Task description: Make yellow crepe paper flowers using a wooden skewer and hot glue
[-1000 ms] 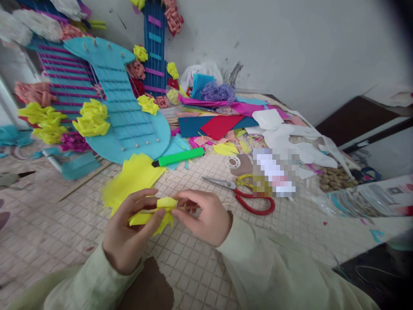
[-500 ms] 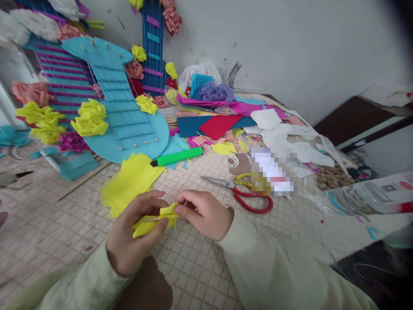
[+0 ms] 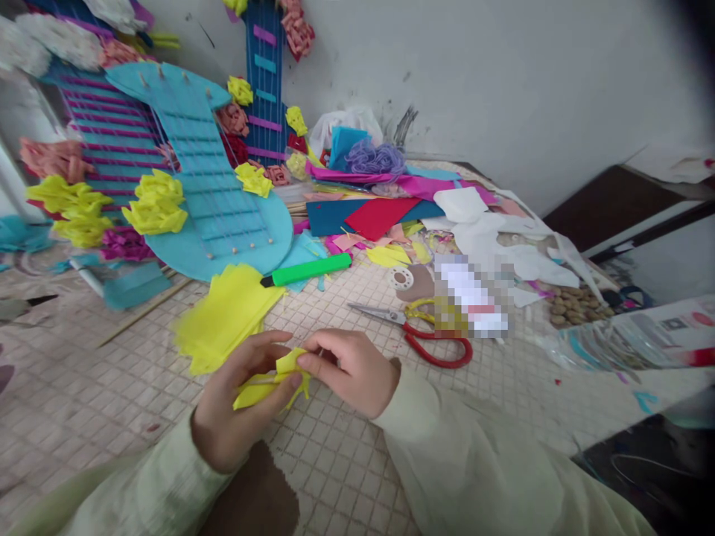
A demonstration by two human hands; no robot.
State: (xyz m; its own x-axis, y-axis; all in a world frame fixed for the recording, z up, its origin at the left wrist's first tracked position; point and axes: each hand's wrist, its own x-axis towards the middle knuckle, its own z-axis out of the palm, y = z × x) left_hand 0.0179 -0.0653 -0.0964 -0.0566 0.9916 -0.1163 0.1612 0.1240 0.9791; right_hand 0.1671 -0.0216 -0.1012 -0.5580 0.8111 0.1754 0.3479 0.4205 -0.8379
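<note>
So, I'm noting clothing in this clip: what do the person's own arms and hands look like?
Both arms are in long, loose, pale green sleeves: the left sleeve and the right sleeve reach about to the wrists, with no clear print or marking. The left hand and right hand are ungloved.

Scissors [image 3: 407, 325] (red-handled) obstruct beyond the right hand [image 3: 351, 372] — room between both sleeves [image 3: 447, 439].

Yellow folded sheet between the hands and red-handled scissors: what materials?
Yellow folded sheet: matte, probably crepe paper or nonwoven fabric; soft folds, no shine. Red-handled scissors: grey blades look like metal, pale sheen; smooth red handle suggests plastic.
</note>
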